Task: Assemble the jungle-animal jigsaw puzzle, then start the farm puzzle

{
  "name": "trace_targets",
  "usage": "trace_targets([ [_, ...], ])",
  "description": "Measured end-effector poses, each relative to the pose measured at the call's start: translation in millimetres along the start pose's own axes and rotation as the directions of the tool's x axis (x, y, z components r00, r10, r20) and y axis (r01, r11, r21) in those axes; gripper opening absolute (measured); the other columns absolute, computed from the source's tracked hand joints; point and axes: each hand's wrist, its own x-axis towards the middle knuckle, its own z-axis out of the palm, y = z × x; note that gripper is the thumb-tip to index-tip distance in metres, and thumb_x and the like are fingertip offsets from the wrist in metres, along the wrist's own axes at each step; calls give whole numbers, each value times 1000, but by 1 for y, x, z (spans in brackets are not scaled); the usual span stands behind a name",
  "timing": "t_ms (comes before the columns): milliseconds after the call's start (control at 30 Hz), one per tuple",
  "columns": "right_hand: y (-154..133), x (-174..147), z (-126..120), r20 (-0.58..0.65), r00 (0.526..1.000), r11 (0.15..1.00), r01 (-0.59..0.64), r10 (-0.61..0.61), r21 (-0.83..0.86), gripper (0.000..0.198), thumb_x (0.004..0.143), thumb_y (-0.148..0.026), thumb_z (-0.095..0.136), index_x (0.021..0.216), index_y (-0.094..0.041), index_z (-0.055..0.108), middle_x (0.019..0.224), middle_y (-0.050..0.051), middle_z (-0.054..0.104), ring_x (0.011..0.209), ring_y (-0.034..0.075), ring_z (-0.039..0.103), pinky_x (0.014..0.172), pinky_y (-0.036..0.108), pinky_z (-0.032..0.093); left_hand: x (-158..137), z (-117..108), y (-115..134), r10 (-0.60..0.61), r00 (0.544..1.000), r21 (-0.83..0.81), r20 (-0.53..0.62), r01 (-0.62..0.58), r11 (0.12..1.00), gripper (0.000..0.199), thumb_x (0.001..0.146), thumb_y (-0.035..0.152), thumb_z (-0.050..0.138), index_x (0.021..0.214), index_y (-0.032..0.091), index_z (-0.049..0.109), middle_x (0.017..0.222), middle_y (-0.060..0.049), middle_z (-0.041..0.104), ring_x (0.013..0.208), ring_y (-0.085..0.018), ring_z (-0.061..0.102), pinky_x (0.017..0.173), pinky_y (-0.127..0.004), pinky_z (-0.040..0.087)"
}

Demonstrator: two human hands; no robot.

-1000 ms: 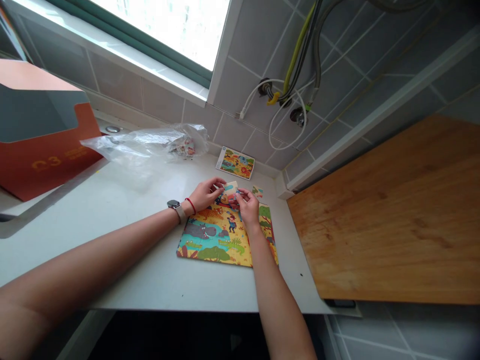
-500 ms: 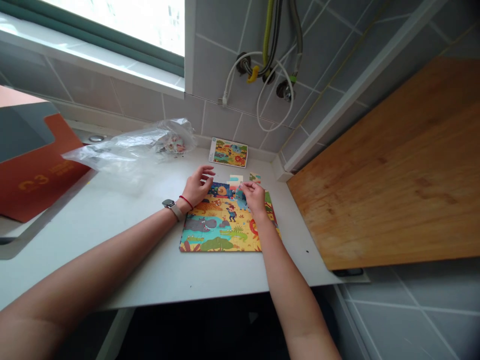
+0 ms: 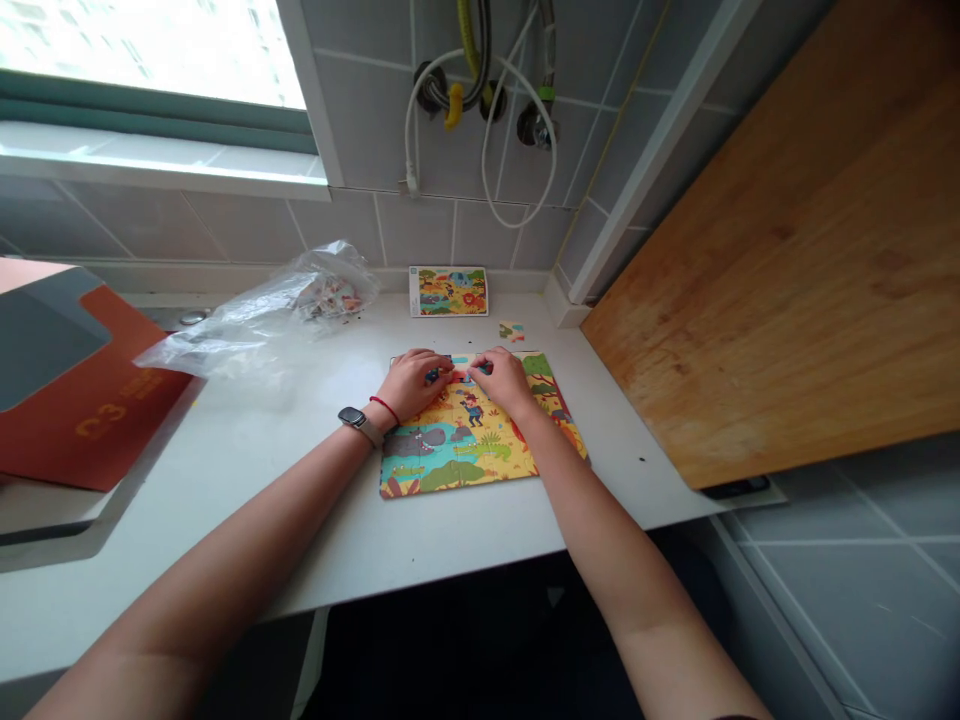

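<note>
A jigsaw puzzle (image 3: pixel 431 470) with jungle animals lies nearly filled in on the white counter. My left hand (image 3: pixel 415 384) rests on its upper left part, fingers stretched forward and thumb apart, their tips beside the top middle. My right hand (image 3: pixel 504 380) pinches at the upper edge with thumb and forefinger, on a puzzle piece (image 3: pixel 460 361) whose pale and blue top shows between the hands. Fingers hide much of that piece, so I cannot tell whether it sits flush. Behind the puzzle lies a loose puzzle piece (image 3: pixel 511 330).
A picture card (image 3: pixel 450 291) of the same scene leans near the tiled wall. To the left lie a clear plastic bag (image 3: pixel 262 300) with small bits inside and an orange-grey box (image 3: pixel 82 390). A wooden board (image 3: pixel 810 270) stands at the right. Hoses (image 3: pixel 469 60) hang above.
My left hand has moved right, onto the puzzle's top row. The pale-blue piece that lay behind the upper edge is now between my hands. The view has shifted.
</note>
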Motion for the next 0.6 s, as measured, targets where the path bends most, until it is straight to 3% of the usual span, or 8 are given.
trace_targets([
  [300,-8,-2,-1,97,994,996,53,-46,-76,11,93,-22,74,98,-21,84,101,6,72,96,20,68,90,29,51,0,-2,0,10,1000,47,18,-11,999,24,99,40,61,103,25,79,118,-8,79,113,-29,69,106,-47,51],
  [600,-11,-3,-3,89,995,994,53,-44,-101,19,93,-23,78,111,-20,81,115,9,68,110,22,65,101,33,49,0,-6,1,72,997,115,35,-76,990,23,99,35,60,103,25,81,114,-10,75,111,-29,66,105,-48,51],
])
